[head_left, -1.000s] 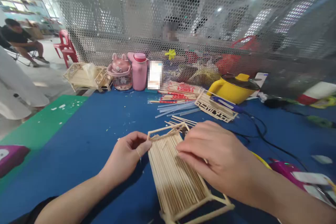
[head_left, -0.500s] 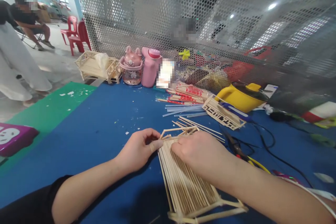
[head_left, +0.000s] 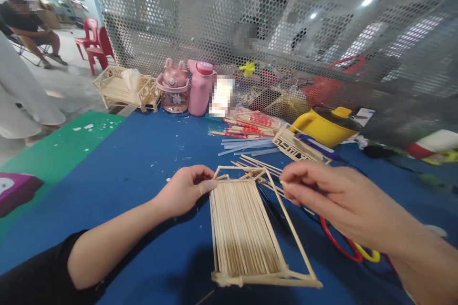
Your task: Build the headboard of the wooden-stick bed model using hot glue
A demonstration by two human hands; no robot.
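Note:
A stick frame (head_left: 246,233) with a slatted floor of thin wooden sticks stands on the blue table. Thumb and fingers of my left hand (head_left: 188,188) pinch its far left corner. Raised to the right of the frame, my right hand (head_left: 322,195) has thumb and fingertips pressed together; a tiny pale bit shows at the tips, too small to name. Loose sticks (head_left: 246,158) lie behind the frame. Beneath my right hand, the red and yellow handles of a tool (head_left: 339,245) show in part.
Farther back are a finished stick model (head_left: 121,88), two pink bottles (head_left: 200,88), packaged sticks (head_left: 250,121), clear glue sticks (head_left: 246,144), a second model (head_left: 296,145), a blue glue gun (head_left: 317,145) and a yellow pot (head_left: 322,126). A perforated metal screen (head_left: 200,19) rises behind. A person (head_left: 28,24) sits at far left.
My right hand has lifted off the slatted floor and moved right, uncovering the frame's right side. My left hand keeps hold of the corner. The view has shifted slightly.

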